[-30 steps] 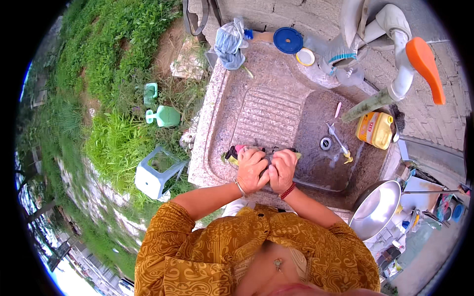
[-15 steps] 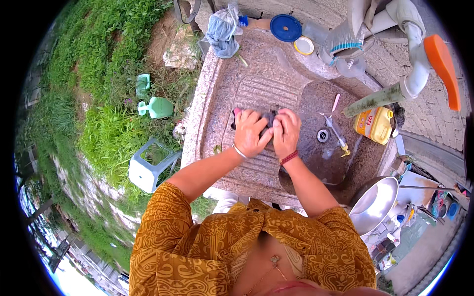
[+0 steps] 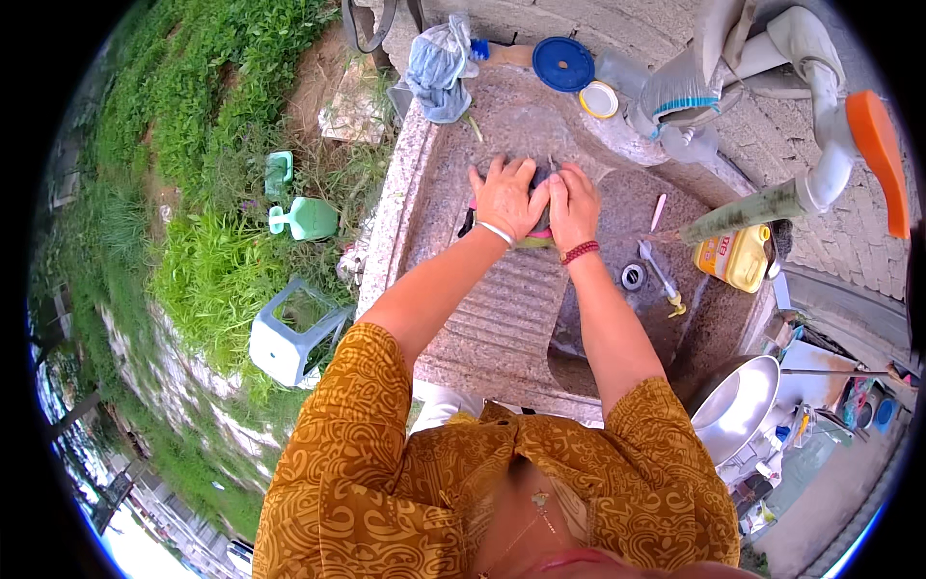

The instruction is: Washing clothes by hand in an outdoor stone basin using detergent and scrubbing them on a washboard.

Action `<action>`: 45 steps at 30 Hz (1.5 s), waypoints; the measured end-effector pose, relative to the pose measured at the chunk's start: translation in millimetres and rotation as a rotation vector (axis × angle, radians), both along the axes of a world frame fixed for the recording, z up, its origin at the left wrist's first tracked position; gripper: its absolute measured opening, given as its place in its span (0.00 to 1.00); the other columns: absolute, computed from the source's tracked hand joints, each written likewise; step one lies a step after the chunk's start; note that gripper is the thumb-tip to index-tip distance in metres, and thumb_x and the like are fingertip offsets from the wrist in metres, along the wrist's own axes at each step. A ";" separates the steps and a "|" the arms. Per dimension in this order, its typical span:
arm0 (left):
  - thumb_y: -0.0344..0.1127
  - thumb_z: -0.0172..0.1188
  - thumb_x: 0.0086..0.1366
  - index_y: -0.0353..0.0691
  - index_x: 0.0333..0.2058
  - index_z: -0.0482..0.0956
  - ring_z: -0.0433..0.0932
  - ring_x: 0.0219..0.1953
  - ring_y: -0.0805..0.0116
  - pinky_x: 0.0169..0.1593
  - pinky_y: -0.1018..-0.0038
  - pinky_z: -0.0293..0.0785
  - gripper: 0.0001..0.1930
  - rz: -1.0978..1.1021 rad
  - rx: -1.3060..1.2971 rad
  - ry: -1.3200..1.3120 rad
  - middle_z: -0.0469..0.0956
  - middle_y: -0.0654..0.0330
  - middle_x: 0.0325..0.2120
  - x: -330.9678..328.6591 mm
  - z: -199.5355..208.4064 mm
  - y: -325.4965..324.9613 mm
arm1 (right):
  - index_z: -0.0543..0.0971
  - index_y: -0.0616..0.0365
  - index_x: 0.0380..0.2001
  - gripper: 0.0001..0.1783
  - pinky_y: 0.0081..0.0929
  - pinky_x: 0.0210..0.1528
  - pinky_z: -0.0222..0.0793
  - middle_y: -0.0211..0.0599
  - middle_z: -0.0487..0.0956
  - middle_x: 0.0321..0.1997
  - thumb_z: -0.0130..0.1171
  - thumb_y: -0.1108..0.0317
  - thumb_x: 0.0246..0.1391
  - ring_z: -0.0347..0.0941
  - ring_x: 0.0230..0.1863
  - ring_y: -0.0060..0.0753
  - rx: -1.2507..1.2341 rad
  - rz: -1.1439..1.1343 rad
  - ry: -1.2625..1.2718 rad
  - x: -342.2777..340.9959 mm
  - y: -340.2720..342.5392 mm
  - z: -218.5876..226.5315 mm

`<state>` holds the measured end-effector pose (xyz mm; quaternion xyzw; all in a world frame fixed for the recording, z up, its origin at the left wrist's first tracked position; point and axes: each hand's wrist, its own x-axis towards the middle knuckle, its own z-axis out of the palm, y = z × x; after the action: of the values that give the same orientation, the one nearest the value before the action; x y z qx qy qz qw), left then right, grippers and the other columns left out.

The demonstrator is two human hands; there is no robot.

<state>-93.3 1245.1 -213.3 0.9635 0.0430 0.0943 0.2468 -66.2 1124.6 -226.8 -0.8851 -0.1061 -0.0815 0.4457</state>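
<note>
A dark, wet bundle of what looks like cloth (image 3: 542,185), with pink and green at its lower edge, lies on the ribbed washboard (image 3: 502,311) of a speckled stone sink. My left hand (image 3: 508,200) presses on it from above, fingers stretched out and spread. Beside it my right hand (image 3: 574,207) also bears down on the bundle, its fingers straight and close together. The thumbs nearly meet. Most of the bundle is hidden under both palms, so its exact kind cannot be made out. A black and pink bit (image 3: 468,222) pokes out left of my left hand.
Right of the washboard is the sink basin with a drain (image 3: 633,277), a brass-ended tap (image 3: 675,304) and a pink-and-white stick (image 3: 659,210). A yellow jug (image 3: 739,259) and large pipe (image 3: 748,205) stand right. A blue cloth (image 3: 440,69) and blue lid (image 3: 562,64) lie along the far rim.
Both hands have slid away from me, up the washboard, with the dark bundle under them. My fingers, curled before, are now stretched out over it.
</note>
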 end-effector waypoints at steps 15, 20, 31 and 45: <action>0.36 0.51 0.52 0.38 0.27 0.73 0.69 0.39 0.51 0.47 0.55 0.63 0.08 -0.129 0.021 -0.352 0.75 0.56 0.33 44.4 -10.6 12.5 | 0.76 0.59 0.23 0.14 0.45 0.49 0.60 0.44 0.77 0.40 0.46 0.62 0.52 0.70 0.44 0.48 -0.148 -0.073 -0.086 31.7 14.6 -5.5; 0.36 0.53 0.52 0.41 0.36 0.76 0.68 0.42 0.54 0.46 0.59 0.62 0.12 -0.232 -0.189 -0.140 0.73 0.56 0.37 -92.6 23.4 7.6 | 0.73 0.58 0.22 0.11 0.45 0.51 0.58 0.41 0.76 0.38 0.55 0.62 0.47 0.67 0.46 0.46 0.020 0.109 -0.051 -94.5 -5.8 40.2; 0.39 0.53 0.54 0.41 0.30 0.77 0.70 0.38 0.53 0.44 0.57 0.62 0.10 -0.054 -0.026 -0.232 0.75 0.57 0.35 52.3 -3.7 10.5 | 0.75 0.59 0.26 0.13 0.43 0.46 0.59 0.42 0.76 0.36 0.46 0.62 0.52 0.68 0.42 0.48 -0.070 0.122 -0.234 60.9 15.1 4.2; 0.39 0.54 0.49 0.44 0.19 0.77 0.70 0.34 0.57 0.41 0.59 0.64 0.08 -0.057 -0.049 -0.233 0.74 0.60 0.28 36.9 2.7 7.8 | 0.73 0.59 0.24 0.12 0.41 0.43 0.61 0.43 0.76 0.34 0.44 0.65 0.54 0.69 0.35 0.48 0.041 0.065 -0.213 37.0 12.4 -2.0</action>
<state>-56.4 1252.9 -210.6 0.9406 -0.0109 0.1977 0.2760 -29.2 1136.9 -228.7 -0.8583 -0.1796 -0.1628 0.4524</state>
